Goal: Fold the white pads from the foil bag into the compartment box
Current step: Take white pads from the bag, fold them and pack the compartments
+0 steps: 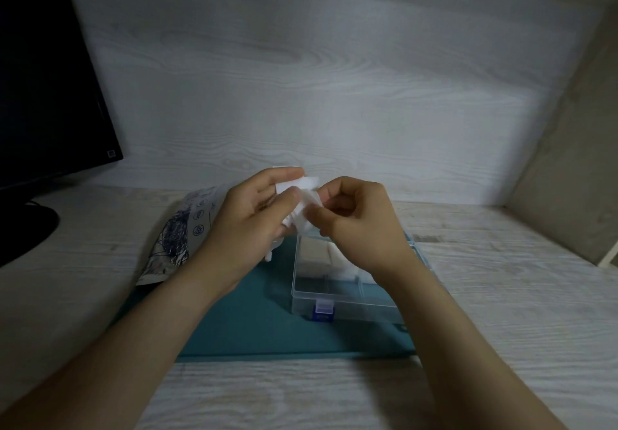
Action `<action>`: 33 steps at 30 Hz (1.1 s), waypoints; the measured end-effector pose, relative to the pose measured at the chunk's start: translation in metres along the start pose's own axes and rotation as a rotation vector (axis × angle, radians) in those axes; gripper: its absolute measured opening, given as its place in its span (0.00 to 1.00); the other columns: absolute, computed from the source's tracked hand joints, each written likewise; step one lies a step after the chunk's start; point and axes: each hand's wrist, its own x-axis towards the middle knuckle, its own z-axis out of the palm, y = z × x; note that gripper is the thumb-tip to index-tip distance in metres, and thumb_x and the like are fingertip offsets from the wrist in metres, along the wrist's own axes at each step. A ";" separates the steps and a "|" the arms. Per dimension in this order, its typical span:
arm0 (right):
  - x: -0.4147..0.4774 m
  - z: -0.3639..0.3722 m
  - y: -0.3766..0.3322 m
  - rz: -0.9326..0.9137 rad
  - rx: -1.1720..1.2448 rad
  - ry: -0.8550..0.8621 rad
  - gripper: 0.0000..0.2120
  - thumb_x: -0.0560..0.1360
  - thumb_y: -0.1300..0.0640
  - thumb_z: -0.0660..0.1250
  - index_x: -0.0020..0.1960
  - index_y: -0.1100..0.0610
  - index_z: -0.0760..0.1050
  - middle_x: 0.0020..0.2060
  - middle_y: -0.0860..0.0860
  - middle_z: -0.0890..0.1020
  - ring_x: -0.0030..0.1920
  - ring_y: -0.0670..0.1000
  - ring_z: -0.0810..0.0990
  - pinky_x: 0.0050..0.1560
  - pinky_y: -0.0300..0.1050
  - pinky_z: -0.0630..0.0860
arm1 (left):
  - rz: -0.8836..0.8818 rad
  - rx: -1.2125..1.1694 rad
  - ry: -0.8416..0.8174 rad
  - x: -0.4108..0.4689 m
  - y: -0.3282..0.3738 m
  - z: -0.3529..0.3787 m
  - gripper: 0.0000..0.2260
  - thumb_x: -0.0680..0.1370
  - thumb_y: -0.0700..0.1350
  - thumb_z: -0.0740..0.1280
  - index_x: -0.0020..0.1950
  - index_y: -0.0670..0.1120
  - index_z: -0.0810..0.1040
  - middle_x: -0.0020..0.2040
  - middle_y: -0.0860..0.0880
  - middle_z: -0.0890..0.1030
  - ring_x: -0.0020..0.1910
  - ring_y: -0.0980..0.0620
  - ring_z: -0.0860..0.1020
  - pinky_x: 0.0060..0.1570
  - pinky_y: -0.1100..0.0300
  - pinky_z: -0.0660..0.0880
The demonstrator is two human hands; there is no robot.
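A white pad (302,200) is held in the air between both hands, above the far end of the clear compartment box (337,299). My left hand (249,218) pinches its left side with thumb and fingers. My right hand (354,217) pinches its right side, fingers curled. The box lies open on a teal mat (234,316). Folded white pads (317,255) fill its far compartments, and the near ones look bare. The foil bag (180,232) with dark print lies flat to the left of my left hand.
A dark monitor (46,88) on its stand occupies the far left. A pale wood-grain wall rises behind the desk, and a beige side panel (568,148) closes the right. The box has a blue latch (322,312) at its near edge.
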 end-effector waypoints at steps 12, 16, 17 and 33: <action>0.002 -0.010 0.002 0.271 0.321 -0.024 0.06 0.76 0.59 0.77 0.50 0.61 0.85 0.41 0.54 0.87 0.38 0.48 0.83 0.42 0.41 0.81 | 0.040 0.026 -0.032 -0.002 0.000 0.000 0.20 0.84 0.31 0.65 0.69 0.51 0.80 0.60 0.52 0.86 0.56 0.49 0.86 0.54 0.54 0.85; 0.002 -0.008 0.003 0.223 0.310 0.002 0.07 0.75 0.60 0.78 0.50 0.62 0.84 0.38 0.55 0.87 0.38 0.50 0.84 0.42 0.42 0.84 | 0.043 0.014 -0.031 -0.002 -0.001 -0.001 0.19 0.84 0.32 0.65 0.70 0.51 0.80 0.60 0.53 0.86 0.56 0.50 0.86 0.53 0.55 0.84; 0.002 -0.008 0.003 0.194 0.281 0.014 0.07 0.74 0.61 0.79 0.50 0.62 0.84 0.36 0.54 0.86 0.37 0.51 0.85 0.41 0.42 0.84 | 0.040 0.010 -0.034 -0.001 -0.001 -0.001 0.19 0.84 0.32 0.65 0.70 0.51 0.80 0.60 0.53 0.86 0.57 0.50 0.86 0.53 0.55 0.84; 0.001 0.011 0.012 -0.057 -0.060 0.160 0.08 0.81 0.54 0.72 0.55 0.56 0.87 0.41 0.47 0.88 0.38 0.48 0.87 0.42 0.53 0.87 | 0.056 -0.084 0.046 0.000 -0.005 0.000 0.19 0.80 0.33 0.71 0.70 0.47 0.82 0.56 0.58 0.88 0.56 0.53 0.87 0.51 0.58 0.84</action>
